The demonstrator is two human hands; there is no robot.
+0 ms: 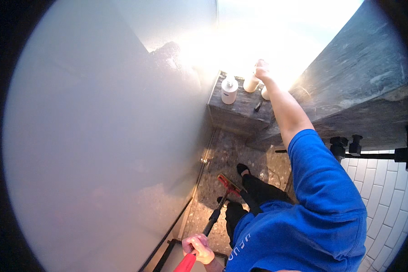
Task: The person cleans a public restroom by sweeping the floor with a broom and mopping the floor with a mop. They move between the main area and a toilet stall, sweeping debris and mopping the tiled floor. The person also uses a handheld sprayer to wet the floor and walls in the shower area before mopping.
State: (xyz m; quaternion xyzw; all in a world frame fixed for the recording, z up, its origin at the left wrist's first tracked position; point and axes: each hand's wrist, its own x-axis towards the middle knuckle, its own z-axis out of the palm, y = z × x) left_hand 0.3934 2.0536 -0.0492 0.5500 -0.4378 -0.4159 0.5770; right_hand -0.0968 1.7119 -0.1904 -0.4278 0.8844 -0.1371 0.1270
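My left hand (197, 247), low in the view, is closed around the pole of a long-handled cleaning tool. Its red grip (186, 263) sticks out below the fist, and the black pole (211, 220) slants down to a red and black head (229, 185) by my feet. My right arm stretches far forward over a stone ledge (240, 115). At its end my right hand (261, 70) is closed at the top of a pale bottle (250, 85); glare blurs the fingers. To the left stands a white pump bottle (229, 92). Another pale container (265, 93) is partly behind my forearm.
A small dark object (258, 106) lies on the ledge's front. A large frosted glass panel (109, 136) fills the left side. On the right are a grey stone wall (362, 72), black fittings (344, 146) and white tiles (385, 195). Speckled stone flooring (222, 149) lies below.
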